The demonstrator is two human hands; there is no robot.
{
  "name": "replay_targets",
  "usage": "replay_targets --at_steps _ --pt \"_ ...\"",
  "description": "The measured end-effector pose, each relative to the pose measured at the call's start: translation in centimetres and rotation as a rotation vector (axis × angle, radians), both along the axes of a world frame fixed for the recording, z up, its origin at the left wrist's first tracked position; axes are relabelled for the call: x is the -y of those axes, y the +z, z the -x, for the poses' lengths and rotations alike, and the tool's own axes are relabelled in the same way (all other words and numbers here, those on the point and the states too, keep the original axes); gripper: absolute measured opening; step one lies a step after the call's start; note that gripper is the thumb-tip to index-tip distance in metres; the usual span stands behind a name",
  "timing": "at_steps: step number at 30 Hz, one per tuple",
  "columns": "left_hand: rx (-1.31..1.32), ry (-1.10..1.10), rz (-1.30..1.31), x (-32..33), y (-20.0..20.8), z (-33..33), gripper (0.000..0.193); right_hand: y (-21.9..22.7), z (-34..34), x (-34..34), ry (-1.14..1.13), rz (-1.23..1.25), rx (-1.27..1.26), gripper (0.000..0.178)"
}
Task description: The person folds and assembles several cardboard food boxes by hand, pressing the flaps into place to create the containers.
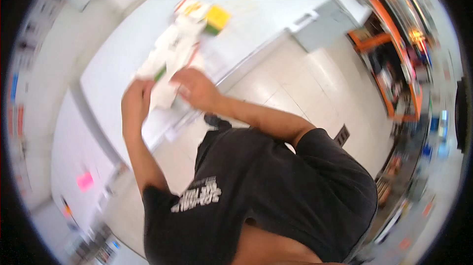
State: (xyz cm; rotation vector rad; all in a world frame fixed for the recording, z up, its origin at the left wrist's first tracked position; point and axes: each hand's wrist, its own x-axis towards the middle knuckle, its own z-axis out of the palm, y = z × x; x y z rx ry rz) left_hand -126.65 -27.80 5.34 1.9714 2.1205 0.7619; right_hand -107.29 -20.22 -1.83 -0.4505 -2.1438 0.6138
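Note:
A long, white, sheet-like packaging [172,48] with red, green and yellow marks lies stretched over the white table. My left hand [135,98] pinches its near left edge, the fingers curled against the thumb. At the near right edge, my right hand [198,89] is closed on the same packaging, its fingertips bent inward. Motion blur hides the exact grip and whether the piece is paper or plastic. Beyond both hands, a yellow and green block [217,18] touches or nearly touches the packaging's far end; its kind is unclear.
The white table [256,4] has its near edge just in front of me. On the left is another white surface with a pink piece [84,181] on it. An orange-framed shelf [411,68] full of goods stands at right, across the tiled floor [300,85].

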Motion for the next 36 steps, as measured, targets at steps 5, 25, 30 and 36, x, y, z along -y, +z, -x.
replay_targets --at_steps 5,25,30,36 --pt "0.11 -0.375 0.423 0.3 1.2 -10.5 0.02 3.0 -10.4 2.9 0.031 0.173 0.277 0.018" --pt "0.83 -1.07 0.526 -1.8 -5.8 -31.2 0.02 3.0 -26.4 19.3 -1.052 0.565 -0.223 0.015" --pt "0.768 -1.027 0.585 -2.4 -5.1 -31.7 0.025 3.1 -23.4 20.0 -1.328 0.44 -0.134 0.012" --pt "0.615 -1.329 0.67 -3.2 -3.8 -29.4 0.025 2.5 -19.6 20.0 -1.458 0.063 0.058 0.014"
